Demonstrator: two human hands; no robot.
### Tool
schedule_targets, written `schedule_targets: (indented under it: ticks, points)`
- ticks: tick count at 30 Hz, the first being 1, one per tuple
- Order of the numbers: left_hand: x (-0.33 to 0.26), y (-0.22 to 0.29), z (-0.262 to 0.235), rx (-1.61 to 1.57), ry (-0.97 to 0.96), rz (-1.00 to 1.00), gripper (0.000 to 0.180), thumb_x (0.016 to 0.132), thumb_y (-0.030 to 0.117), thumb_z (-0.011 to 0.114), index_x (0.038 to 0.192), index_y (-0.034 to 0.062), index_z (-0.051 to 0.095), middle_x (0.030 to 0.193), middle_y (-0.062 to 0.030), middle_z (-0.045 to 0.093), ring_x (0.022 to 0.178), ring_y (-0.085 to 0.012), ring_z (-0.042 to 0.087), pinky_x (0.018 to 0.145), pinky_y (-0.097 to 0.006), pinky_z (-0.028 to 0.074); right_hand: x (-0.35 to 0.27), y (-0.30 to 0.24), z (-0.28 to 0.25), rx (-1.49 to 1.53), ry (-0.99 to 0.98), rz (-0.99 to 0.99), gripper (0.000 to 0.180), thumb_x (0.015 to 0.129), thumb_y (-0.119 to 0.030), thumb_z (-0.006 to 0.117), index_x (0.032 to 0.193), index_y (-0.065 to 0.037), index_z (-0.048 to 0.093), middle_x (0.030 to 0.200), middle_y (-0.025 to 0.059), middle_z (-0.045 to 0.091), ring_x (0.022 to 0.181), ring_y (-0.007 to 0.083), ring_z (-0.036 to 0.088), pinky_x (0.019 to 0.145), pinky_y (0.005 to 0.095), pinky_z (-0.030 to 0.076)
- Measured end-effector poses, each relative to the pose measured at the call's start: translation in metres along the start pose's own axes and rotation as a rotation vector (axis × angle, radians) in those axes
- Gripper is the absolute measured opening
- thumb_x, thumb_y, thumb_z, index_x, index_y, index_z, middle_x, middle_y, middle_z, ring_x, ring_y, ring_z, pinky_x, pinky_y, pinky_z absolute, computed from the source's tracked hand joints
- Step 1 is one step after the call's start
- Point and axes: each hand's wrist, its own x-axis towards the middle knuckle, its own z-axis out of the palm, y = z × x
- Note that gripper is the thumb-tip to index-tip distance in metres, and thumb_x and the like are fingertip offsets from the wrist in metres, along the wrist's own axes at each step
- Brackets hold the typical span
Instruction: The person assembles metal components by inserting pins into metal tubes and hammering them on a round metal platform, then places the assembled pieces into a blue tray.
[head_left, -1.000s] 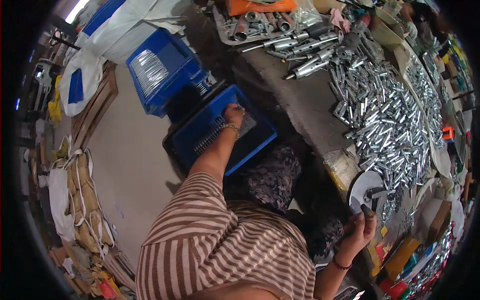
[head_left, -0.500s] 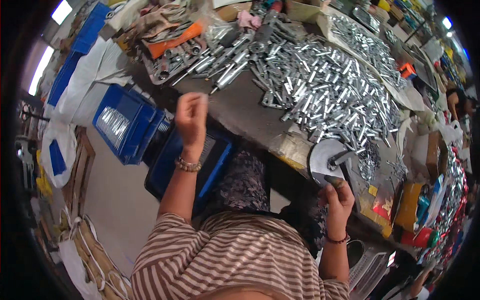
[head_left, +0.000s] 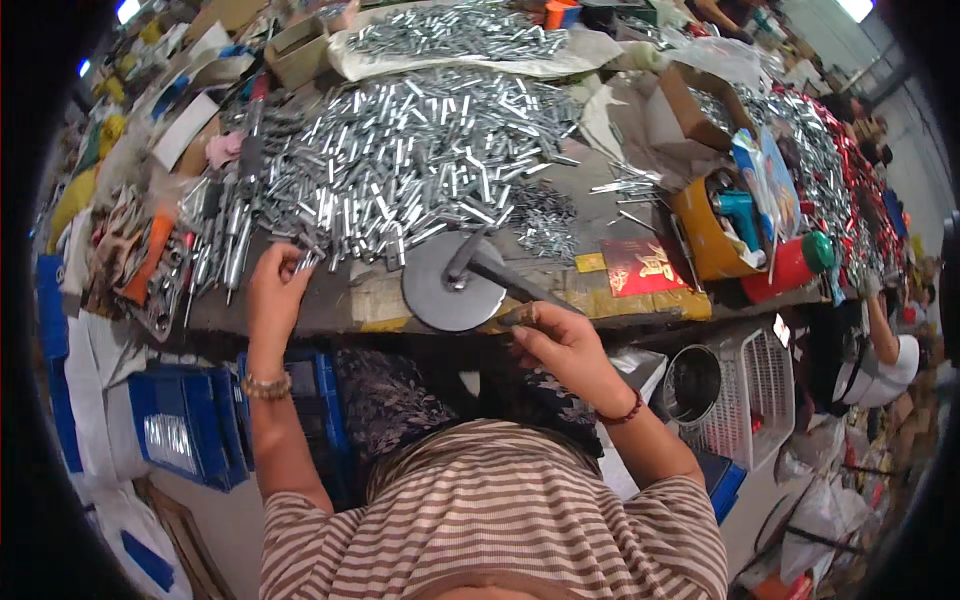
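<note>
A large heap of short silvery metal pieces (head_left: pixel 390 150) covers the middle of the workbench. At its near left edge, my left hand (head_left: pixel 273 290) has fingertips closed on a small silvery metal piece (head_left: pixel 306 262). A round grey metal disc (head_left: pixel 430 300) lies by the front edge, with a dark metal bar-shaped tool (head_left: pixel 500 275) resting across it and slanting right. My right hand (head_left: pixel 560 338) is just beyond the tool's right end, thumb and forefinger curled together. Something dark shows at its fingertips (head_left: pixel 517 316), too small to make out.
Smaller dark metal parts (head_left: pixel 545 220) lie right of the disc. A red printed packet (head_left: pixel 642 266) and a yellow container (head_left: pixel 705 230) stand farther right. Hand tools and an orange-handled item (head_left: pixel 148 262) crowd the left end. Blue bins (head_left: pixel 185 425) sit below the bench; a white plastic basket (head_left: pixel 765 395) is at right.
My left hand has moved from the air over the bench's front edge to the heap, closing on a piece. The view has turned right; my right hand stays near the disc.
</note>
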Motion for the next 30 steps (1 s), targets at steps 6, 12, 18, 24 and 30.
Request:
schedule_targets:
  ticks: [6, 12, 18, 24, 30]
  points:
    - [-0.027, 0.028, -0.006, 0.008, -0.086, -0.029, 0.021, 0.087, 0.004, 0.074, 0.105, -0.0012, 0.065, 0.097, -0.0089, 0.064, 0.080, -0.0199, 0.064, 0.074, -0.032, 0.053, 0.020, -0.016, -0.076, -0.719, 0.564, -0.539, 0.014, 0.089, -0.012, 0.073, 0.091, -0.001, 0.064, 0.080, 0.0148, 0.059, 0.072, 0.0284, 0.061, 0.069, 0.0382, 0.051]
    - [-0.036, 0.030, -0.002, -0.069, -0.026, 0.039, 0.015, 0.088, 0.002, 0.073, 0.101, -0.0012, 0.067, 0.100, -0.0088, 0.063, 0.084, -0.0194, 0.067, 0.075, -0.031, 0.054, 0.070, -0.005, -0.175, -1.570, 0.782, -0.396, 0.010, 0.085, -0.016, 0.073, 0.092, -0.010, 0.068, 0.098, 0.0103, 0.065, 0.092, 0.0353, 0.069, 0.074, 0.0483, 0.057]
    - [-0.055, 0.075, 0.015, -0.186, -0.224, 0.232, 0.015, 0.087, 0.003, 0.075, 0.102, 0.0022, 0.071, 0.098, -0.0065, 0.064, 0.085, -0.0179, 0.065, 0.073, -0.030, 0.053, 0.067, -0.029, -0.133, -1.413, 0.617, -0.459, 0.018, 0.084, -0.012, 0.073, 0.099, -0.008, 0.064, 0.103, 0.0094, 0.069, 0.096, 0.0332, 0.068, 0.077, 0.0451, 0.056]
    - [-0.059, 0.102, 0.047, -0.095, -0.254, 0.455, 0.017, 0.087, 0.012, 0.077, 0.102, 0.0053, 0.071, 0.098, -0.0099, 0.065, 0.093, -0.0313, 0.065, 0.081, -0.041, 0.054, 0.042, -0.039, 0.005, -1.162, 0.183, -0.780, 0.012, 0.081, -0.008, 0.073, 0.088, -0.008, 0.064, 0.089, 0.0092, 0.062, 0.087, 0.0317, 0.065, 0.073, 0.0441, 0.053]
    - [-0.058, 0.100, 0.053, -0.068, -0.256, 0.436, 0.020, 0.086, 0.016, 0.077, 0.103, 0.0073, 0.072, 0.099, -0.0091, 0.063, 0.099, -0.0320, 0.064, 0.084, -0.043, 0.053, 0.047, -0.015, 0.023, -1.258, 0.092, -0.855, 0.012, 0.076, -0.009, 0.071, 0.086, -0.010, 0.065, 0.086, 0.0072, 0.058, 0.083, 0.0281, 0.063, 0.073, 0.0402, 0.052]
